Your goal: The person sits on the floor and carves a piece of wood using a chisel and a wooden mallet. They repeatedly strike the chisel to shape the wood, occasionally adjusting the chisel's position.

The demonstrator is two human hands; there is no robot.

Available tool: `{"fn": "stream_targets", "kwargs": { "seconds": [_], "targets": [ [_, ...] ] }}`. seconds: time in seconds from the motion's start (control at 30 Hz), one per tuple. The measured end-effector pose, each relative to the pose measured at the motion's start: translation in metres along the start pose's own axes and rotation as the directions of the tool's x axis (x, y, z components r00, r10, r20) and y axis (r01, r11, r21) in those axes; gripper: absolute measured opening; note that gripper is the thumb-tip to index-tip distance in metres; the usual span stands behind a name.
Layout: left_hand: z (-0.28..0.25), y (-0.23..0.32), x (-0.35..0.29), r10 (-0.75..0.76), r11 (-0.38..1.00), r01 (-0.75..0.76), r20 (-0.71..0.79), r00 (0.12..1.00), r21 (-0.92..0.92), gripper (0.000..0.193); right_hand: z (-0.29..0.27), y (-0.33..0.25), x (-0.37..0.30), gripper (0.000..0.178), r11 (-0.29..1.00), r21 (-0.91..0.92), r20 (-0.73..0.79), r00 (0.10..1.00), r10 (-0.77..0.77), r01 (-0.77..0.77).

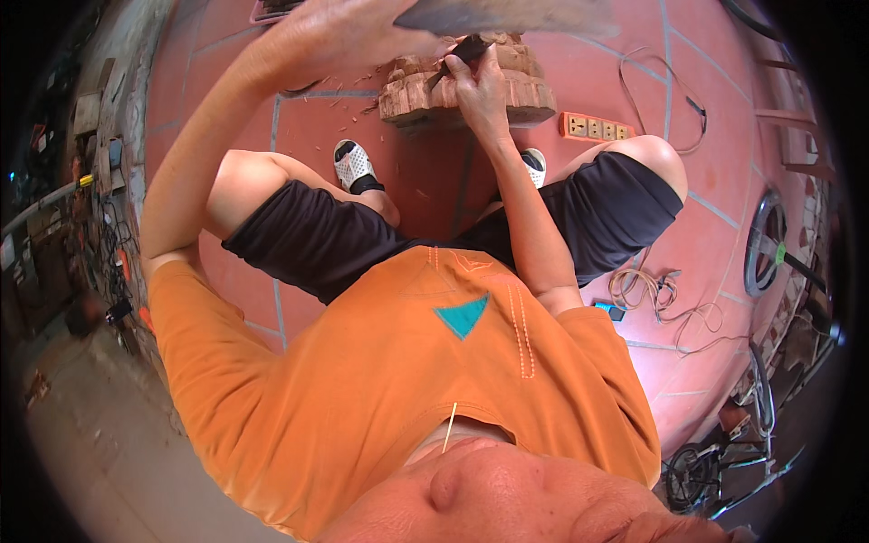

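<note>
A carved block of reddish-brown wood, with stepped, ridged sides, stands on the floor in front of my feet. My right hand is closed round a dark chisel, which slants down to the left with its lower end at the wood. Above and to the left, my left hand is smeared by motion. It grips a flat grey tool, also blurred, that reaches out to the right over the block; its exact kind cannot be made out. The fingers of that hand are partly lost in the blur.
Wood chips litter the red tiled floor left of the block. An orange power strip lies to its right, near a looped cable. Farther right are a coiled cord and a wheel. Clutter lines the left wall.
</note>
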State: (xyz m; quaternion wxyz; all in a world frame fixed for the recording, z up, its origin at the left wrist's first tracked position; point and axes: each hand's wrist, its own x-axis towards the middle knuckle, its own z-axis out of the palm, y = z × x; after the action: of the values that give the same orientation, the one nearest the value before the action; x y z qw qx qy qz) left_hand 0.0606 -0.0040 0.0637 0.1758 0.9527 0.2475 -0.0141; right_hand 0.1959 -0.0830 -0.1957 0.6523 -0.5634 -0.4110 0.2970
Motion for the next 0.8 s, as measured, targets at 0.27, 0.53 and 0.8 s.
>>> {"fn": "stream_targets", "kwargs": {
  "seconds": [0.27,0.53,0.8],
  "targets": [
    [-0.011,-0.001,0.008,-0.072,0.992,0.037,0.307,0.949,0.12,0.063,0.003,-0.012,-0.004,0.032,0.98,-0.191,0.03,0.998,-0.056,0.061],
    [-0.005,0.018,0.018,0.049,0.995,-0.059,-0.13,0.99,-0.076,0.059,0.006,-0.015,-0.003,0.031,0.997,-0.047,-0.02,0.997,-0.07,0.069],
    [-0.013,0.022,0.024,-0.196,0.973,0.154,0.266,0.944,0.172,0.057,0.003,-0.008,0.0,0.031,0.992,-0.109,-0.023,0.997,-0.072,0.069]
  ]
}}
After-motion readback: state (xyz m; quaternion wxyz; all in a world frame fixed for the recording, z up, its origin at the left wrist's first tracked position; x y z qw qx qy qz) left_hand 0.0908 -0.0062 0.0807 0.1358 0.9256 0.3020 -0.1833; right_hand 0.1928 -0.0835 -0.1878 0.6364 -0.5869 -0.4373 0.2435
